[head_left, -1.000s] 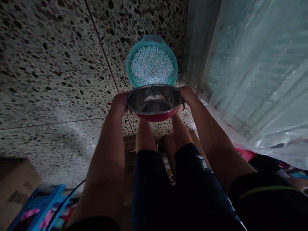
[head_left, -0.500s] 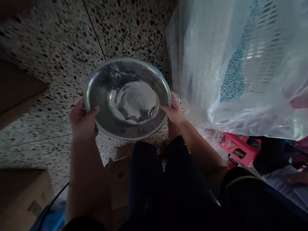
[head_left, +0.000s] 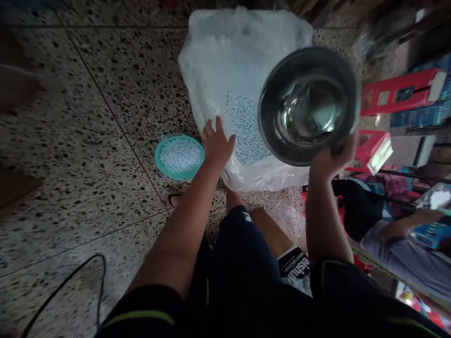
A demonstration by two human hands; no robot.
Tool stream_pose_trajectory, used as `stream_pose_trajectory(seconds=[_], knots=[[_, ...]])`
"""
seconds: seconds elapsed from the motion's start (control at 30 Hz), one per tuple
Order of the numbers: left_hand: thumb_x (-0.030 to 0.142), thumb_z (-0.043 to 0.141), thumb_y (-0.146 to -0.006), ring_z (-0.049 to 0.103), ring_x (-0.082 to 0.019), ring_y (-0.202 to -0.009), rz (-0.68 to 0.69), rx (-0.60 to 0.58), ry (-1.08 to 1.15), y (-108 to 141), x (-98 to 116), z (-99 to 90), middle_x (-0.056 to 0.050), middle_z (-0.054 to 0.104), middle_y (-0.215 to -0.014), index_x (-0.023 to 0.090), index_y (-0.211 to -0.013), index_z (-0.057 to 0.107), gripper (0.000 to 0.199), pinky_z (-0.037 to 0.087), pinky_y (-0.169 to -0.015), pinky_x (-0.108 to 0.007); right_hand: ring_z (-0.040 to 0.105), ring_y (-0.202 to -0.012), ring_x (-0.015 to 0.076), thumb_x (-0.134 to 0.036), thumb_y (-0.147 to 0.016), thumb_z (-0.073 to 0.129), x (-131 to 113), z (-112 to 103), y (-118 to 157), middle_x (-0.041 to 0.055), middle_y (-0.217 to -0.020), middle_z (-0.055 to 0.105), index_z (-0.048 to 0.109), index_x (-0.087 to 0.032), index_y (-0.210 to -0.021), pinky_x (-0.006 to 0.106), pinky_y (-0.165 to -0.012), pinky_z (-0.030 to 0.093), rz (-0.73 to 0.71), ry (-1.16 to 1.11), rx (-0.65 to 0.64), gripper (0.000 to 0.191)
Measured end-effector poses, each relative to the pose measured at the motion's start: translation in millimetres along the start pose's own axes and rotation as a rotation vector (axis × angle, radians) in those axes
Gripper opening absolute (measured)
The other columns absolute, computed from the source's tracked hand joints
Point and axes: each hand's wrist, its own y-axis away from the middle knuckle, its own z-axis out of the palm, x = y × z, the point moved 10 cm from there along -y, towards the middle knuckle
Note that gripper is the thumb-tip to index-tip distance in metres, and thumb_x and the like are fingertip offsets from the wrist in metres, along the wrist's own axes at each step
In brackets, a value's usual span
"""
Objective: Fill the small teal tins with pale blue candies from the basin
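The shiny metal basin (head_left: pixel 310 105) is held up at the right by my right hand (head_left: pixel 333 157), whose fingers grip its lower right rim. It hangs over a large container lined with clear plastic (head_left: pixel 214 61), where blue and white pellets (head_left: pixel 244 124) lie. My left hand (head_left: pixel 217 144) is off the basin, fingers spread, at the near left edge of the plastic liner. Left of that hand, on the floor, a round turquoise basket (head_left: pixel 160 164) holds small pale pellets.
Pink-red stools (head_left: pixel 398 94) stand at the right. A person in a light shirt (head_left: pixel 391 249) is at the lower right. Near my legs is a cardboard box (head_left: pixel 271 230). A black cable (head_left: pixel 70 277) curves across the speckled floor at lower left.
My left hand has let go of the basin and opened. The basin has moved right in my right hand alone. The view has shifted, showing the whole lined container and the turquoise basket.
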Motion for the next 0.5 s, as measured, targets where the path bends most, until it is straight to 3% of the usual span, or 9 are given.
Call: stream_pose_trajectory(seconds=[0.07, 0.13, 0.23, 0.3, 0.37, 0.5], knots=[[0.031, 0.072, -0.09, 0.029, -0.043, -0.157, -0.074, 0.038, 0.072, -1, -13, 33.7, -0.02, 0.034, -0.168, 0.023, -0.167, 0.021, 0.092, 0.025, -0.129, -0.063, 0.025, -0.16, 0.0352, -0.027, -0.085, 0.042, 5, 32, -15, 0.005, -0.168, 0.035, 0.034, -0.037, -0.165, 0.071, -0.123, 0.031, -0.088, 0.019, -0.026, 0.081], [0.026, 0.061, -0.095, 0.034, -0.04, -0.156, -0.115, 0.085, 0.104, 2, -24, 49.3, -0.019, 0.031, -0.17, 0.024, -0.17, 0.007, 0.092, 0.031, -0.128, -0.06, 0.019, -0.162, 0.0361, -0.026, -0.088, 0.044, 1, 79, -23, 0.0049, -0.168, 0.036, 0.043, -0.037, -0.16, 0.073, -0.123, 0.029, -0.184, 0.033, -0.159, 0.073], [0.025, 0.055, -0.097, 0.034, -0.037, -0.157, -0.115, 0.128, 0.089, 5, -28, 51.1, -0.016, 0.028, -0.172, 0.024, -0.17, 0.006, 0.088, 0.033, -0.129, -0.055, 0.008, -0.164, 0.0366, -0.024, -0.09, 0.05, -9, 153, -23, 0.0001, -0.17, 0.033, 0.049, -0.042, -0.155, 0.076, -0.124, 0.022, -0.343, 0.051, -0.472, 0.067], [0.027, 0.055, -0.098, 0.032, -0.036, -0.158, -0.117, 0.144, 0.073, 4, -28, 47.8, -0.015, 0.025, -0.174, 0.023, -0.17, 0.006, 0.087, 0.032, -0.129, -0.054, 0.007, -0.164, 0.0349, -0.02, -0.09, 0.052, -13, 187, -26, -0.0012, -0.171, 0.031, 0.049, -0.042, -0.155, 0.074, -0.126, 0.018, -0.449, 0.061, -0.607, 0.068], [0.027, 0.054, -0.098, 0.032, -0.036, -0.158, -0.141, 0.158, 0.051, 3, -30, 45.6, -0.014, 0.023, -0.175, 0.023, -0.17, 0.007, 0.086, 0.033, -0.129, -0.052, 0.007, -0.164, 0.0331, -0.014, -0.089, 0.052, -10, 210, -41, -0.0013, -0.172, 0.027, 0.047, -0.04, -0.156, 0.071, -0.127, 0.017, -0.499, 0.078, -0.647, 0.072], [0.026, 0.056, -0.098, 0.035, -0.035, -0.157, -0.17, 0.161, 0.007, 2, -33, 48.1, -0.01, 0.025, -0.175, 0.026, -0.17, 0.009, 0.086, 0.036, -0.128, -0.049, 0.013, -0.163, 0.0328, -0.003, -0.085, 0.048, 1, 236, -95, 0.003, -0.175, 0.015, 0.038, -0.034, -0.162, 0.063, -0.129, 0.024, -0.433, 0.083, -0.618, 0.083]])
